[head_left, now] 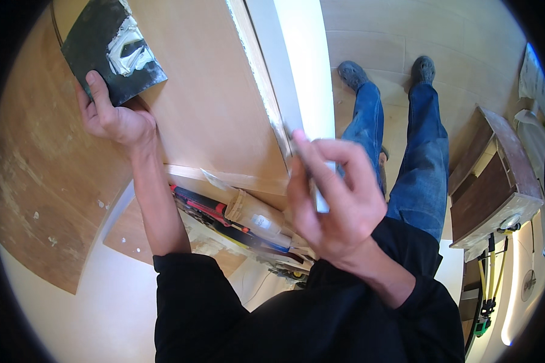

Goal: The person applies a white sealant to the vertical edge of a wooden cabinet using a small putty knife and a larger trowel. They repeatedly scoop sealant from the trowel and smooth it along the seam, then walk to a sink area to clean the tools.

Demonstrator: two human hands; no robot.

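Note:
At the upper left, my left hand [116,115] grips the lower edge of a black square plate [83,45], thumb on its face. White filler paste [130,53] is smeared over the right part of the plate. My right hand [342,202], at the middle, is closed around a thin putty knife [309,158], blurred by motion; its blade is hard to make out. The knife is close to the long edge of a wooden panel [206,78]. A rough line of white filler [254,72] runs along that edge, beside a pale strip.
Below the panel lie a red and black tool [206,209], a beige roll [254,215] and several other items. Jeans-clad legs [418,151] stand on the tiled floor [393,36]. At right are a brown wooden box [490,187] and a yellow-legged tripod [484,290].

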